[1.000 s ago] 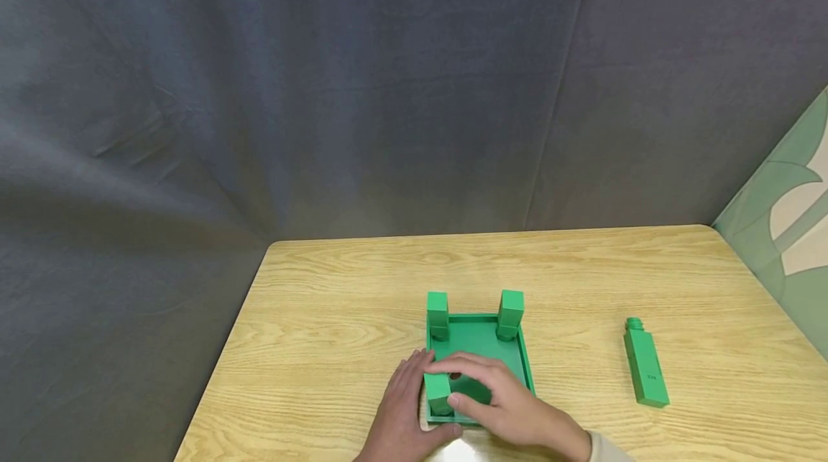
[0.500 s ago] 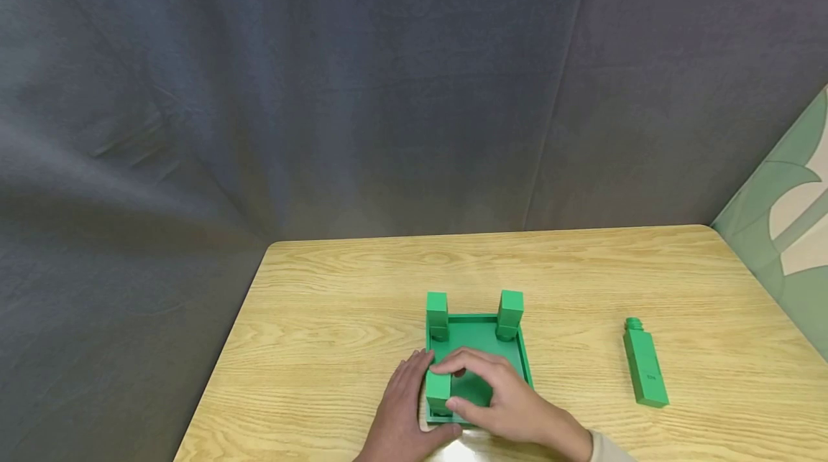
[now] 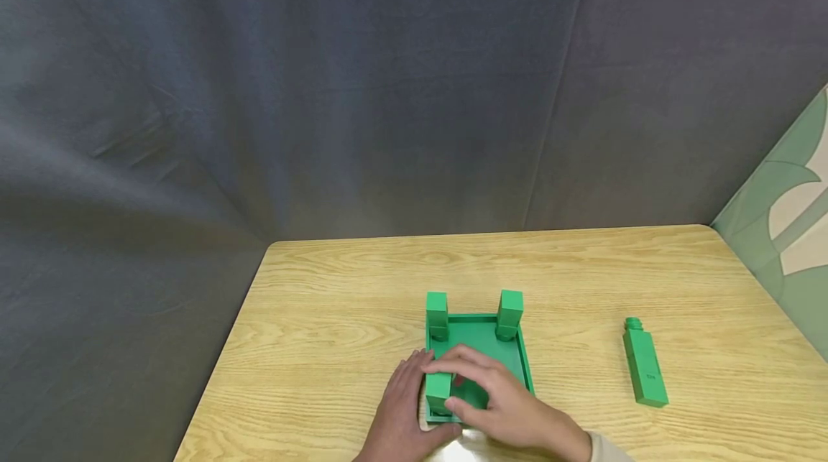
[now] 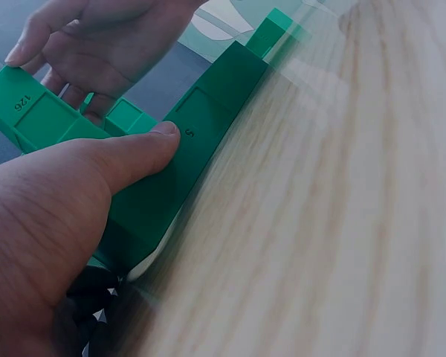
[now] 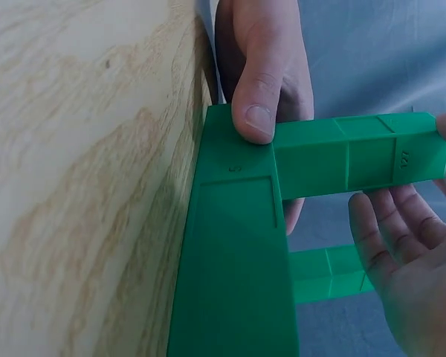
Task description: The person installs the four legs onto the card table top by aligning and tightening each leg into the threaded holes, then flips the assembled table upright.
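A shallow green tray-like tabletop (image 3: 525, 365) lies on the wooden table with its rim up. Green square legs stand upright at its far left corner (image 3: 437, 312), far right corner (image 3: 510, 312) and near left corner (image 3: 438, 396). My left hand (image 3: 402, 408) grips the near left corner of the tabletop, its thumb pressed on the front wall (image 4: 208, 119). Around the top of the near left leg (image 5: 357, 156), my right hand (image 3: 507, 404) curls its thumb and fingers. The leg's foot meets the tabletop inside the corner; its joint is mostly hidden.
One loose green leg (image 3: 645, 368) with a threaded end lies on the wooden table (image 3: 336, 304) to the right. Dark grey cloth (image 3: 414, 88) hangs behind the table and to its left. A leaf-patterned cloth (image 3: 789, 232) hangs at the right.
My right hand's fingers shift slightly around the top of the near left leg, the index finger drawing back and then reaching across again. The left hand and the tabletop stay put.
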`<action>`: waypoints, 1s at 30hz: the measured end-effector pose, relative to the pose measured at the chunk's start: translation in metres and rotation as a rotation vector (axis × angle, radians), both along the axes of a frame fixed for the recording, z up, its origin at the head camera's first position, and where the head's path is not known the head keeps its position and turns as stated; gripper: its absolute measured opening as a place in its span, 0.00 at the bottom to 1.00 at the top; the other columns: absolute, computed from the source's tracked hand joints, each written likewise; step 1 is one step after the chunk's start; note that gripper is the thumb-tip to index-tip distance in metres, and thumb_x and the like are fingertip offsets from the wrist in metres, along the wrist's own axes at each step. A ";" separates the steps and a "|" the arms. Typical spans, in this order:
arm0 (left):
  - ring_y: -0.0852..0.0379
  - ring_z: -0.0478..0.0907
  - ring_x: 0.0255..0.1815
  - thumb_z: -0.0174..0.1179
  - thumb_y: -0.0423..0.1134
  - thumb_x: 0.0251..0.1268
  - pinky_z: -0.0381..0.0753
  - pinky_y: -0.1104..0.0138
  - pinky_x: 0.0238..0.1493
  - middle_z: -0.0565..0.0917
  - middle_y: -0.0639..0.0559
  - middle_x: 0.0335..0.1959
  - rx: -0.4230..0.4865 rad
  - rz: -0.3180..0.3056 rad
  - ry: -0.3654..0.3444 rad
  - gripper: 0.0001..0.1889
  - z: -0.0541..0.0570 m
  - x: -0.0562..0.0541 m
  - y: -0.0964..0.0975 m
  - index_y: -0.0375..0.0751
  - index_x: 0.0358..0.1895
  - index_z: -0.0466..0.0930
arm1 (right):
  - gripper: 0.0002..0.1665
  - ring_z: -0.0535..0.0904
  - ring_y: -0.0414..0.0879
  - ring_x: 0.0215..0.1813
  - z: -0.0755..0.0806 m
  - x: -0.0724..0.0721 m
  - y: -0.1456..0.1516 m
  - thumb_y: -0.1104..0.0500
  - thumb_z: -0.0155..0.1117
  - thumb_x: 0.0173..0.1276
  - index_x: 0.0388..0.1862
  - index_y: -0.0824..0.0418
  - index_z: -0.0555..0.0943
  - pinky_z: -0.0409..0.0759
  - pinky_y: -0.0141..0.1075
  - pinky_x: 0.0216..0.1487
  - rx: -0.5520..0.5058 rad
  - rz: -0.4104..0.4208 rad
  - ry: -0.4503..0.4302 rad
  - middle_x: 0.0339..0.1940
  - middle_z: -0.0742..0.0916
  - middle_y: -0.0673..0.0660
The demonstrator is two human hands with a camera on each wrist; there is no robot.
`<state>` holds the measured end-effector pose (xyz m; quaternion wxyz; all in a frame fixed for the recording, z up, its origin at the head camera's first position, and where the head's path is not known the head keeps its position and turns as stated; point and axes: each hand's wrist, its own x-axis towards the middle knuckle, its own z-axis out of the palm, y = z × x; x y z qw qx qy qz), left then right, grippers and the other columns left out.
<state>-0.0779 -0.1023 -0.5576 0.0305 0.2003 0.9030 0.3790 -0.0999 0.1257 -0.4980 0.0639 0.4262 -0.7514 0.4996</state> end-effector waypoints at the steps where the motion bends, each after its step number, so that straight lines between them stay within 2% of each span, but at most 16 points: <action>1: 0.39 0.61 0.88 0.68 0.77 0.67 0.61 0.39 0.88 0.68 0.45 0.87 -0.001 -0.001 -0.003 0.58 0.000 0.000 0.000 0.44 0.89 0.60 | 0.30 0.83 0.41 0.58 0.000 0.000 0.000 0.65 0.71 0.79 0.77 0.55 0.81 0.91 0.38 0.51 -0.003 0.000 0.001 0.65 0.85 0.50; 6: 0.38 0.60 0.89 0.68 0.77 0.67 0.60 0.38 0.88 0.67 0.45 0.87 0.004 0.001 -0.024 0.58 0.000 -0.001 -0.001 0.45 0.90 0.58 | 0.28 0.83 0.41 0.59 0.000 0.000 0.000 0.65 0.71 0.79 0.76 0.57 0.81 0.91 0.37 0.52 -0.007 0.003 -0.016 0.66 0.85 0.51; 14: 0.39 0.62 0.88 0.69 0.77 0.66 0.61 0.40 0.88 0.68 0.45 0.87 0.009 0.005 0.003 0.58 -0.001 -0.001 -0.001 0.45 0.89 0.60 | 0.27 0.83 0.41 0.58 -0.001 -0.001 0.000 0.65 0.70 0.80 0.75 0.59 0.80 0.91 0.37 0.53 0.001 0.008 -0.045 0.67 0.85 0.52; 18: 0.38 0.61 0.88 0.70 0.76 0.66 0.60 0.39 0.89 0.68 0.45 0.87 0.019 0.009 -0.018 0.58 0.000 -0.001 -0.002 0.45 0.89 0.61 | 0.27 0.83 0.41 0.59 -0.001 -0.001 -0.001 0.65 0.70 0.81 0.76 0.58 0.80 0.90 0.37 0.53 -0.003 0.015 -0.045 0.67 0.85 0.52; 25: 0.37 0.63 0.87 0.71 0.76 0.65 0.60 0.39 0.88 0.68 0.45 0.86 0.016 0.015 -0.015 0.57 0.000 -0.002 -0.001 0.49 0.89 0.62 | 0.35 0.82 0.43 0.63 0.006 -0.002 0.004 0.62 0.74 0.78 0.82 0.54 0.77 0.90 0.39 0.55 0.009 0.032 -0.034 0.69 0.85 0.55; 30: 0.37 0.63 0.87 0.71 0.76 0.64 0.62 0.39 0.88 0.68 0.45 0.87 0.020 0.007 -0.003 0.58 -0.001 -0.002 -0.001 0.49 0.89 0.60 | 0.39 0.83 0.46 0.64 0.011 0.000 0.014 0.66 0.75 0.75 0.83 0.54 0.76 0.90 0.41 0.56 0.010 -0.014 -0.027 0.70 0.84 0.53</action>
